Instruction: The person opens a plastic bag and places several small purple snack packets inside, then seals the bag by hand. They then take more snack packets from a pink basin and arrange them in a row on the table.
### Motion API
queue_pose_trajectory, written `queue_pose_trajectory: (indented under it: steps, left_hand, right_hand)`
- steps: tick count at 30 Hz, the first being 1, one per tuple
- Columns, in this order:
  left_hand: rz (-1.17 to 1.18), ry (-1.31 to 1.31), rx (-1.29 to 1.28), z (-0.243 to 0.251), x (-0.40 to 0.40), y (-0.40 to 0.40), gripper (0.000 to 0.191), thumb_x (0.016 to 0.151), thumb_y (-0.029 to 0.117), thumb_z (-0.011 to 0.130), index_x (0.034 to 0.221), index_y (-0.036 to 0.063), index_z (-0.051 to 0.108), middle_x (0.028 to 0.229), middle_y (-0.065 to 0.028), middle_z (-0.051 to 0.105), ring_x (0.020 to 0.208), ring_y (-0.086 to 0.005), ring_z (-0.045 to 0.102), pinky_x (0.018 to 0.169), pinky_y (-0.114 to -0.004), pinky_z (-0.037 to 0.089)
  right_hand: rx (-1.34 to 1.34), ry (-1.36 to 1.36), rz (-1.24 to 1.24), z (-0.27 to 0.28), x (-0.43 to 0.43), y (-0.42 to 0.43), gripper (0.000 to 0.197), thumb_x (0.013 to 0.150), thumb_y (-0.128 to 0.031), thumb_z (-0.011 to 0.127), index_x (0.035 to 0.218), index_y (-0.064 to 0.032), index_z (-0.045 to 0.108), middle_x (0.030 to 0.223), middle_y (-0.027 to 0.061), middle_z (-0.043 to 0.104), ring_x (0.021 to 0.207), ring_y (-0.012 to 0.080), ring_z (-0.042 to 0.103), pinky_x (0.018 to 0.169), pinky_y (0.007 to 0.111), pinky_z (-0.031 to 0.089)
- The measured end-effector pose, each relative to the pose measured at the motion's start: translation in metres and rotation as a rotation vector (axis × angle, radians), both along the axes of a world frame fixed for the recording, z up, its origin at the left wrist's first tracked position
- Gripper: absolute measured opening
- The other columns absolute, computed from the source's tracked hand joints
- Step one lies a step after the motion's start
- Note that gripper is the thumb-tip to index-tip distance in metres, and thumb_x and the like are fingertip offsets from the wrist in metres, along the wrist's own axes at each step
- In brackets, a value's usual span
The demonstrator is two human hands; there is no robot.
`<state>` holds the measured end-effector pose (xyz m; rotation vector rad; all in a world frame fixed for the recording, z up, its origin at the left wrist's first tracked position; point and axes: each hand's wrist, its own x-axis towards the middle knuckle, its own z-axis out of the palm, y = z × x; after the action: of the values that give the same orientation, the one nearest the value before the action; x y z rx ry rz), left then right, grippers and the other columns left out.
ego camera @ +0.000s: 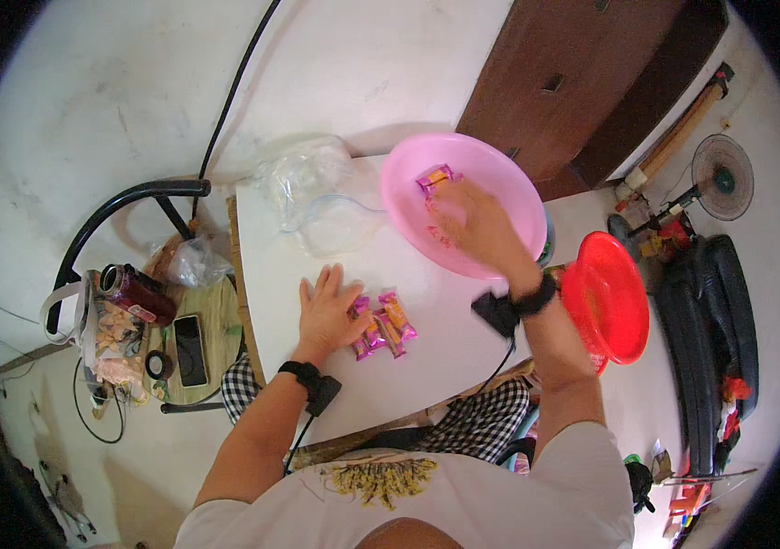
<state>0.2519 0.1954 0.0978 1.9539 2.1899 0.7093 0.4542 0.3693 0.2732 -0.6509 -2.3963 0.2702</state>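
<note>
My left hand (pixel 328 316) rests palm down on the white tabletop (pixel 321 405), fingers spread. Its thumb side touches a small cluster of purple-and-orange wrapped snacks (pixel 395 317). Over a pink plastic basin (pixel 513 185), at the far right of the table, my right hand (pixel 476 219) reaches inside. It is slightly blurred, and what its fingers hold cannot be made out. Another wrapped snack (pixel 437 177) shows in the basin just beyond those fingertips. Red printed writing on the basin's inside is partly covered by the hand. Each wrist wears a black strap with a cabled box.
Clear plastic bags (pixel 314 185) lie at the table's back edge. Left, a round stool (pixel 225 343) holds a smartphone (pixel 190 350), black tape roll (pixel 158 365) and dark red can-like container (pixel 136 295). Red plastic basins (pixel 613 302) stand right of the table; a fan (pixel 723 177) is farther off.
</note>
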Motion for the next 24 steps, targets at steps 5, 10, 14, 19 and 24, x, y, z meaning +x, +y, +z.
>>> queue_pose_trajectory:
  steps: [5, 10, 14, 19, 24]
  left_hand:
    - [0.001, -0.001, -0.011, 0.004, 0.000, -0.001, 0.054, 0.078, 0.046, 0.070, 0.124, 0.0189, 0.065, 0.150, -0.0207, 0.038, 0.142, -0.0377, 0.030, 0.112, -0.065, 0.017]
    - [-0.011, -0.013, 0.002, 0.007, -0.001, -0.002, 0.053, 0.077, 0.046, 0.071, 0.122, 0.0190, 0.066, 0.148, -0.0202, 0.038, 0.142, -0.0379, 0.030, 0.111, -0.066, 0.018]
    - [-0.031, -0.011, -0.008, 0.011, 0.002, 0.000, 0.052, 0.077, 0.046, 0.071, 0.122, 0.0191, 0.066, 0.149, -0.0201, 0.037, 0.141, -0.0379, 0.031, 0.112, -0.066, 0.017]
    - [-0.004, -0.008, -0.033, 0.012, 0.001, -0.001, 0.052, 0.078, 0.046, 0.070, 0.122, 0.0186, 0.067, 0.150, -0.0205, 0.036, 0.142, -0.0380, 0.030, 0.112, -0.065, 0.016]
    - [0.005, -0.025, -0.026, 0.009, 0.001, -0.002, 0.050, 0.079, 0.045, 0.069, 0.121, 0.0184, 0.067, 0.149, -0.0210, 0.037, 0.141, -0.0384, 0.031, 0.112, -0.065, 0.016]
  right_hand:
    - [0.031, -0.107, -0.143, -0.039, -0.019, 0.129, 0.039, 0.083, -0.027, 0.068, 0.115, -0.0040, 0.065, 0.118, 0.0195, 0.061, 0.111, 0.0352, 0.059, 0.096, 0.043, 0.047]
    - [-0.123, -0.467, -0.322, -0.100, -0.025, 0.159, 0.055, 0.082, -0.031, 0.066, 0.129, -0.0048, 0.055, 0.125, 0.0265, 0.055, 0.118, 0.0433, 0.052, 0.102, 0.047, 0.043]
    - [-0.047, -0.500, -0.353, -0.165, -0.004, 0.171, 0.069, 0.078, -0.032, 0.069, 0.135, -0.0003, 0.047, 0.131, 0.0308, 0.050, 0.124, 0.0460, 0.048, 0.106, 0.045, 0.040]
    - [-0.236, -0.558, -0.320, -0.139, -0.020, 0.156, 0.062, 0.082, -0.031, 0.067, 0.133, -0.0002, 0.049, 0.129, 0.0310, 0.052, 0.120, 0.0445, 0.051, 0.104, 0.047, 0.041]
    - [-0.211, -0.594, -0.332, -0.138, -0.027, 0.163, 0.041, 0.085, -0.028, 0.064, 0.114, 0.0004, 0.061, 0.108, 0.0275, 0.064, 0.103, 0.0415, 0.061, 0.091, 0.050, 0.047]
